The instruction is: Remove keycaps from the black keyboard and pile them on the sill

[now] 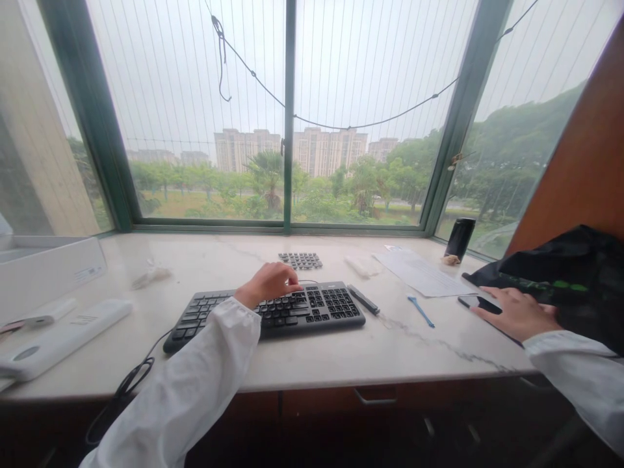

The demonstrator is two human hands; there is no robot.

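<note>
A black keyboard point(336, 305) lies on the white marbled tabletop. My left hand point(270, 284) rests over its back middle part, with the fingers curled; their tips are hidden, and I cannot tell what they hold, if anything. Far to the right, my right hand point(519, 312) is open, its fingers stretched over a dark flat object like a phone point(480, 303) beside a black bag point(580, 279). Behind the keyboard, small dark pieces like keycaps point(300, 260) lie in rows. A dark, narrow tool point(363, 299) sits at the keyboard's right end, and a blue, thin tool point(420, 311) lies farther right.
Printed paper point(422, 270) and a clear plastic bag point(363, 266) lie toward the back. A black cylinder point(459, 238) stands near the window. On the left are a white box point(53, 263), a long white device point(73, 338) and a black cable point(131, 380) over the table's front edge.
</note>
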